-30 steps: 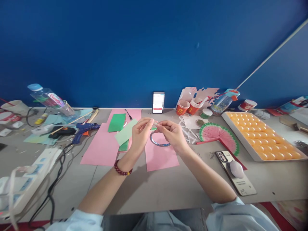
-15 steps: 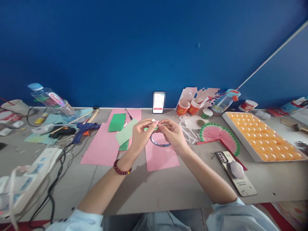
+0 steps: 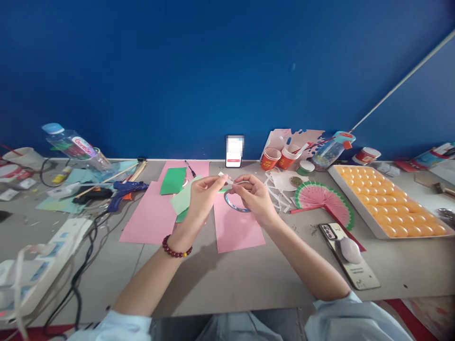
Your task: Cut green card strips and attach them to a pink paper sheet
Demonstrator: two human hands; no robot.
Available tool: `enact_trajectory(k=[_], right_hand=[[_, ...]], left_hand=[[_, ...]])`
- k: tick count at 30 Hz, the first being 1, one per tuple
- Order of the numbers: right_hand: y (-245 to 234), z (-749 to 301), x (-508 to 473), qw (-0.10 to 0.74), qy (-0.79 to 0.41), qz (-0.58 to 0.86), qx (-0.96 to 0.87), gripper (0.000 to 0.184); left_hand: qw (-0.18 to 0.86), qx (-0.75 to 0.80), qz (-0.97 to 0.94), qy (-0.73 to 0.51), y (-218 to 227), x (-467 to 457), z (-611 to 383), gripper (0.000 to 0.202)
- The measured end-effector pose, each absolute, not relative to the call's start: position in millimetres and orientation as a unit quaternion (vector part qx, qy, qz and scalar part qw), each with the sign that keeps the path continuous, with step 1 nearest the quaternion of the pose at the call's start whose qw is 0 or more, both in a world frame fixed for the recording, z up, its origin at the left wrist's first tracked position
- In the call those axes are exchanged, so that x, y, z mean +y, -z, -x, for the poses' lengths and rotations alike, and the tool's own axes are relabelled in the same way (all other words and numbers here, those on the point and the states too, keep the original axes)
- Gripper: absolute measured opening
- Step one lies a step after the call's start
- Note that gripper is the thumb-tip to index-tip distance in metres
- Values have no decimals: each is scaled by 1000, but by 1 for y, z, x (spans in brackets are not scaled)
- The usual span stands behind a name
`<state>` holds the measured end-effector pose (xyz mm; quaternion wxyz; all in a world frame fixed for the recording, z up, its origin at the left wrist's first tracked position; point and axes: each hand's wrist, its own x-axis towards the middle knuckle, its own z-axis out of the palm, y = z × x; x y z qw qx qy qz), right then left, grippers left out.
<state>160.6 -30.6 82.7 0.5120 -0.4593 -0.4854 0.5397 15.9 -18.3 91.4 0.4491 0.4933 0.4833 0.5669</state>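
Observation:
My left hand (image 3: pixel 204 196) pinches the end of a short white strip (image 3: pixel 230 181) between thumb and fingertips. The strip spans the small gap to my right hand (image 3: pixel 256 198), whose thumb and fingers are closed. From the right hand hangs a thin ring with a blue-and-white patterned inside, which looks like a roll of tape (image 3: pixel 235 205); part of it is hidden by the fingers. Both hands are above a pink sheet of paper (image 3: pixel 238 234). A sliver of green shows between the hands, mostly hidden.
Green paper pieces (image 3: pixel 173 181) lie on pink paper (image 3: pixel 147 218) at left, near a blue glue gun (image 3: pixel 122 194) and a power strip (image 3: pixel 46 265). A phone (image 3: pixel 233 151) stands ahead. To the right are paper cups (image 3: pixel 270 159), a watermelon-patterned paper fan (image 3: pixel 322 196) and an orange-filled tray (image 3: pixel 387 203).
My left hand has drawn slightly left from the right, and the white strip now shows between them. The ring has risen and tilted a little with my right hand.

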Motion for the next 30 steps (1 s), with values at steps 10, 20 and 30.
enact_trajectory(k=[10, 20, 30], right_hand=[[-84, -161, -31, 506, -522, 468, -502, 39], [-84, -161, -31, 488, -523, 476, -511, 39], [-88, -161, -31, 489, -508, 494, -509, 35]], left_hand=[[452, 488, -492, -562, -96, -19, -15, 22], [433, 509, -503, -548, -95, -18, -11, 23], [443, 495, -482, -571, -94, -15, -10, 18]])
